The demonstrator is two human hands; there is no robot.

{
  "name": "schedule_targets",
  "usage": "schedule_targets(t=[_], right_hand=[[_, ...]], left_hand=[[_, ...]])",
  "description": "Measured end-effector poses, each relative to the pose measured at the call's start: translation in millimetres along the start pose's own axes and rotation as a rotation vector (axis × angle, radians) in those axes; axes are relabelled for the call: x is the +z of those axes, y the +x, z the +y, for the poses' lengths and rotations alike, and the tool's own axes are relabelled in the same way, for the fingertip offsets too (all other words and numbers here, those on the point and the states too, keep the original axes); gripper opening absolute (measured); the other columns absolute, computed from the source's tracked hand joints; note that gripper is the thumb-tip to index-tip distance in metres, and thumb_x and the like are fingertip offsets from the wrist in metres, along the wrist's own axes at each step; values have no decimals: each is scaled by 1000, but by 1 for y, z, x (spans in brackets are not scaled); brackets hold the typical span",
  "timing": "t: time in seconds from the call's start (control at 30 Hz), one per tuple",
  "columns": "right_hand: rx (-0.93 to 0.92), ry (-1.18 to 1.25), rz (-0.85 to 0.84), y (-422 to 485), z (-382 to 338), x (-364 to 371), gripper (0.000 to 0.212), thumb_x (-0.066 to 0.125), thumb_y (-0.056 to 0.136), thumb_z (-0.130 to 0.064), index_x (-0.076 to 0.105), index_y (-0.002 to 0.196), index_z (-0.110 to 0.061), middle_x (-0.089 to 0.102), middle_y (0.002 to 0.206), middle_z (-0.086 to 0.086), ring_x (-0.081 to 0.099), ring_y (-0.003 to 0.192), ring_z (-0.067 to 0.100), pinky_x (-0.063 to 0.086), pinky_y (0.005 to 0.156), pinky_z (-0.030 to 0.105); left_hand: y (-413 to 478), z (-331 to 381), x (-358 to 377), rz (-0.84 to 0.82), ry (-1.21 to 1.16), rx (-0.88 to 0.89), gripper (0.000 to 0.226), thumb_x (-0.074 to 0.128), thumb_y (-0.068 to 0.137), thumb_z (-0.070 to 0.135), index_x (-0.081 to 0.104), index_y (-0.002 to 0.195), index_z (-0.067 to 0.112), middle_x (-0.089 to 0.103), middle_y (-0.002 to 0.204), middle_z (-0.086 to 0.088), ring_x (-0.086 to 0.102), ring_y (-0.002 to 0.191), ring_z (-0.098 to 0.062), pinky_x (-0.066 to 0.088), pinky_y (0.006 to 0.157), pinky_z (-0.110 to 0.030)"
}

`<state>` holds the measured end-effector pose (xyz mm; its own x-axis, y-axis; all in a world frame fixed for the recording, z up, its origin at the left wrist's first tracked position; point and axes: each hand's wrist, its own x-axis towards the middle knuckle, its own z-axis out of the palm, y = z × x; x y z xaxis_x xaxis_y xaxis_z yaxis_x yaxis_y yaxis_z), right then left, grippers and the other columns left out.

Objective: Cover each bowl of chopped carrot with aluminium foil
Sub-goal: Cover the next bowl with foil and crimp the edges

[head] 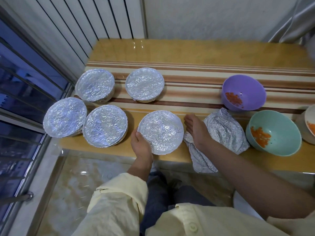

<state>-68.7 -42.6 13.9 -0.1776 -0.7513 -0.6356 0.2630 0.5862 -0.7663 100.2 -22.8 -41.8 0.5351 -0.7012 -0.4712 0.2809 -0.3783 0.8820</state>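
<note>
Table [204, 51], striped cloth [196, 77] laid across it.

Foiled bowls [95, 85] [144, 84] [64, 116] [104, 125]: four, at 9 to 11 o'clock, close together.

Near bowl [161, 132]: foiled, at 6 o'clock by the near edge. Left hand [142, 145] grips its 8 o'clock rim, thumb on the foil, fingers hidden beneath.

Loose foil [225, 132]: crumpled, at 4 o'clock, overhanging the near edge. Right hand [196, 128] lies on it, fingers straight, pinching nothing.

Uncovered, holding carrot [233, 98]: purple bowl [245, 84] at 2 o'clock, teal bowl [279, 126] at 3 o'clock, white bowl [309, 116] beside it, cut off.
</note>
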Motion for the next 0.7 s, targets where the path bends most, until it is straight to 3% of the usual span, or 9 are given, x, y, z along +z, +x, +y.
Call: schedule_targets(t=[0.17,0.3,0.4,0.43,0.47,0.5,0.53,0.63,0.7], right_hand=[[33,-78,-15,-14,22,4,29,47,91,-42,72,93,-27,71,105,-5,62,105,16,42,103,45],[134,82,-97,-9,12,-7,36,41,100,-32,55,125,-8,59,126,4,56,115,20,42,104,38],[261,109,-34,-10,1,-18,27,42,101,-31,50,108,-7,53,96,8,54,76,21,51,65,29],[332,91,-31,-13,-1,-20,24,42,100,-29,51,106,-8,54,98,12,55,75,25,51,63,31],[409,84,-56,-16,-3,-21,30,42,100,-28,51,117,-5,55,113,18,59,89,35,52,75,36],[486,104,-95,-19,-3,-22,43,41,101,-27,41,134,0,47,134,23,54,111,42,48,91,42],[552,157,-146,-22,-4,-21,54,40,101,-28,28,142,5,37,145,23,45,124,45,40,98,48],[623,321,-232,-29,-7,-16,59,41,100,-25,17,145,4,37,143,23,42,126,46,36,84,63],[641,400,-198,-25,-4,-20,64,43,100,-27,10,146,2,45,134,21,46,121,47,36,86,66]], left_hand=[[-7,-1,3,-4,16,31,32,29,108,8,53,130,2,59,113,-12,56,100,-23,45,88,-32],[-9,0,1,-19,24,55,32,29,108,8,54,128,2,59,113,-12,56,101,-24,46,89,-33],[-11,1,1,-24,5,38,35,29,108,9,52,133,0,59,116,-13,56,102,-24,47,91,-35],[-12,2,1,-21,2,35,36,28,109,9,52,134,0,59,117,-14,56,103,-24,47,93,-36],[-12,2,0,-18,1,36,36,28,109,9,52,134,0,59,119,-15,57,104,-25,47,94,-37],[-13,2,0,-16,3,36,36,28,109,10,52,134,1,60,120,-16,57,105,-25,47,95,-38],[-12,1,0,-18,5,36,36,28,109,10,52,134,1,60,120,-16,57,105,-24,47,94,-37],[-14,3,0,-28,34,51,36,28,109,9,51,135,-1,58,118,-13,55,104,-22,45,89,-31],[-16,5,-1,-35,42,60,37,28,109,9,51,136,-2,58,119,-14,55,104,-21,45,87,-29]])
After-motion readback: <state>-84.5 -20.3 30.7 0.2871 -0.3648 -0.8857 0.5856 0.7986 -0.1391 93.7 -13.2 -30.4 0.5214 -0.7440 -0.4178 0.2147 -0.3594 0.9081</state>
